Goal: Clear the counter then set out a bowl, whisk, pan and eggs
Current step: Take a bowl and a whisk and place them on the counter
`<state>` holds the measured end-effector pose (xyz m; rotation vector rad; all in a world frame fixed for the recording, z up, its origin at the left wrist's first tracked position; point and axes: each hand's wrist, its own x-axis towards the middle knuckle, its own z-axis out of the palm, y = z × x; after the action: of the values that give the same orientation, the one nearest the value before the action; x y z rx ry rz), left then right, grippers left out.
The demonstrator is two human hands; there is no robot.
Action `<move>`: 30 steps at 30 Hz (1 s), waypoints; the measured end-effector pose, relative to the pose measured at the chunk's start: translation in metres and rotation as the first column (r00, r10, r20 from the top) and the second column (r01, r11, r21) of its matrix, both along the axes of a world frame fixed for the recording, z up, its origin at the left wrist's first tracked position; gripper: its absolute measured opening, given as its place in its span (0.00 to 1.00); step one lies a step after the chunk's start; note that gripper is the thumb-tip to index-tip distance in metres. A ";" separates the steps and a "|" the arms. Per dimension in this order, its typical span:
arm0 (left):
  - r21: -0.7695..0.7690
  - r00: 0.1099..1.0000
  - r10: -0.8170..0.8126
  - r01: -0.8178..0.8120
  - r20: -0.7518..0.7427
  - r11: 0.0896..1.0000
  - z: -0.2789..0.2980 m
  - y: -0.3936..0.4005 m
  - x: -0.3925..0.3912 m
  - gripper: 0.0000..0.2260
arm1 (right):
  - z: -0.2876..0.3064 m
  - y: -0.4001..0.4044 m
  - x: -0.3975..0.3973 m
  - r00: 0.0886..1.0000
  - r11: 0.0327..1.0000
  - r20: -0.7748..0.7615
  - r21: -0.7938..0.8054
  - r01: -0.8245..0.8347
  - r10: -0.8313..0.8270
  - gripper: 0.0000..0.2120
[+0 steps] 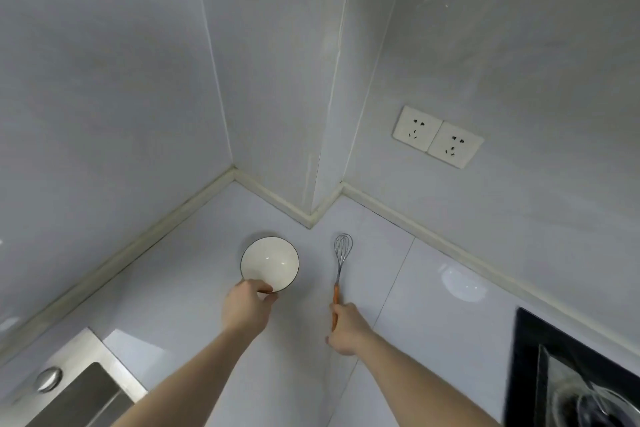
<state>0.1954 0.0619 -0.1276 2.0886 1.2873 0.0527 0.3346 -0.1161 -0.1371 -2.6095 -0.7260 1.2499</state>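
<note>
A white bowl (270, 262) with a dark rim stands upright on the pale counter (433, 305), near the wall corner. My left hand (246, 308) pinches its near rim between thumb and fingers. To the right lies a metal whisk (342, 255) with an orange handle, wire head pointing toward the wall. My right hand (348, 328) is closed around the lower end of that handle. No pan or eggs can be made out for certain.
A steel sink (79, 388) with a round knob sits at the lower left. A black glass hob (568, 371) with a burner fills the lower right. Two wall sockets (438, 137) sit above the counter on the right wall.
</note>
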 end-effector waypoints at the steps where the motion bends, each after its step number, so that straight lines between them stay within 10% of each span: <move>1: 0.006 1.000 -0.013 0.013 0.010 1.000 0.000 0.001 0.000 0.07 | 0.002 0.001 0.000 1.000 1.000 0.000 0.005 -0.012 0.012 0.37; 8: 0.041 0.985 -0.143 0.140 0.095 0.989 0.017 -0.013 -0.022 0.18 | 0.014 -0.017 -0.013 1.000 0.991 0.008 0.133 0.005 -0.006 0.22; 18: 0.024 0.958 -0.256 0.255 0.127 0.967 0.035 -0.056 -0.129 0.19 | 0.035 -0.098 -0.054 0.995 0.966 -0.021 0.237 0.103 -0.101 0.33; 30: 0.133 0.799 -0.518 0.503 0.305 0.854 0.116 -0.135 -0.015 0.14 | 0.124 -0.189 -0.055 0.951 0.837 0.044 0.489 0.246 -0.305 0.31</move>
<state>0.1805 -0.0732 -0.0114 2.2809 0.4974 0.1870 0.2799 -0.3052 -0.0130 -2.2806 -0.5587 0.7190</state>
